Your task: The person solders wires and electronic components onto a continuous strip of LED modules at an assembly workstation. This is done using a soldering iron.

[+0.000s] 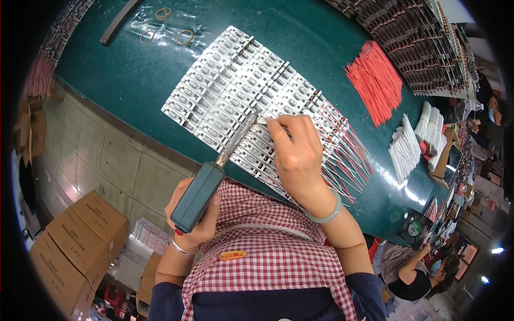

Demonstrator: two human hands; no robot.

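My left hand (pixel 199 227) grips the teal handle of a soldering iron (pixel 198 195); its metal tip (pixel 247 124) reaches up to the rows of small silver parts (pixel 230 80) laid out on the green table (pixel 134 75). My right hand (pixel 297 155) pinches a thin wire (pixel 263 122) right beside the iron's tip, resting on the lower rows. Red and white wires (pixel 350 158) stick out from the parts to the right of that hand. A pale bangle sits on my right wrist, a thin bracelet on the left.
A pile of red wires (pixel 376 80) and bundles of white wires (pixel 406 152) lie at the right. Rubber bands (pixel 183 36) and a dark bar (pixel 119 22) lie at the far left. Cardboard boxes (pixel 80 230) stand on the floor. Another person (pixel 415 265) sits lower right.
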